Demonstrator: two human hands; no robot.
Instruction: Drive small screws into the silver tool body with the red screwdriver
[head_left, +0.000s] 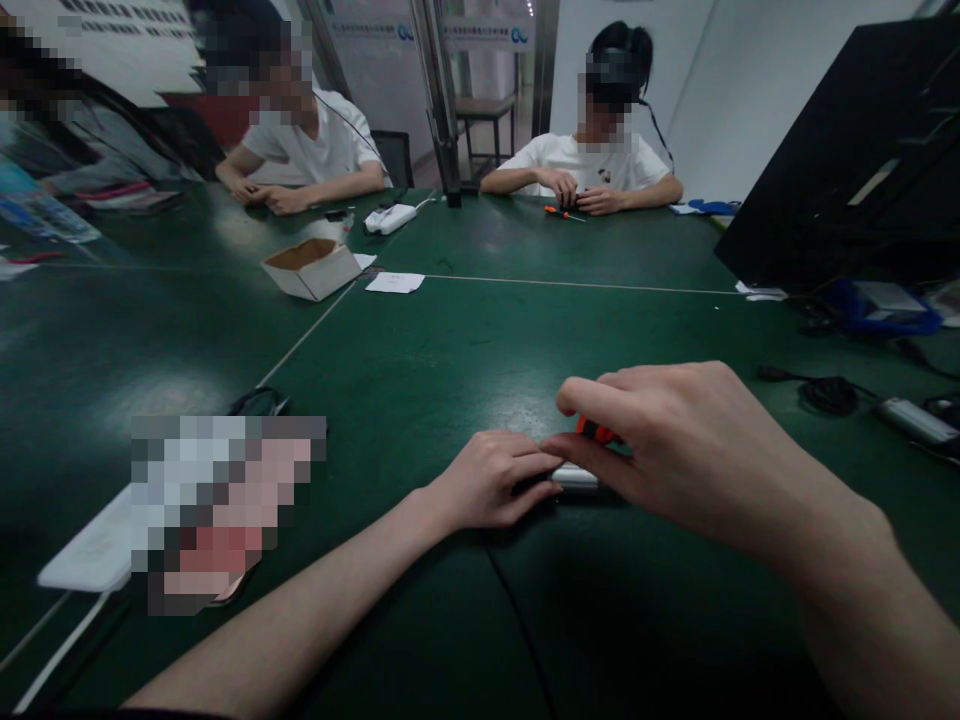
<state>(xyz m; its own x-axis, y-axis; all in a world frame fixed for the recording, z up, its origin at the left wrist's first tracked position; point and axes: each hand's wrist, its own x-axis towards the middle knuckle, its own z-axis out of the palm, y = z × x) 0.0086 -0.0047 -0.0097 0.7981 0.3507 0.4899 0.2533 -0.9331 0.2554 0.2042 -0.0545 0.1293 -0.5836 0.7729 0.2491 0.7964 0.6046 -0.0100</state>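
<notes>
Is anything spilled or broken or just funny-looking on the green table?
Nothing really stands out. I see no spill or break: the silvery piece rests on the green table by the left hand, and the open box beyond stands upright.

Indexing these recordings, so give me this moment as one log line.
left hand: on silver part | right hand: holds orange tool by silver part | tool tip: hidden | beyond: open box on green table

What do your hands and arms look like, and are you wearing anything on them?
My left hand and right hand are bare: no gloves, and no rings that I can see. Both wrists show no watch or bracelet. The forearms in view have no sleeves, cables or clear markings.
</notes>
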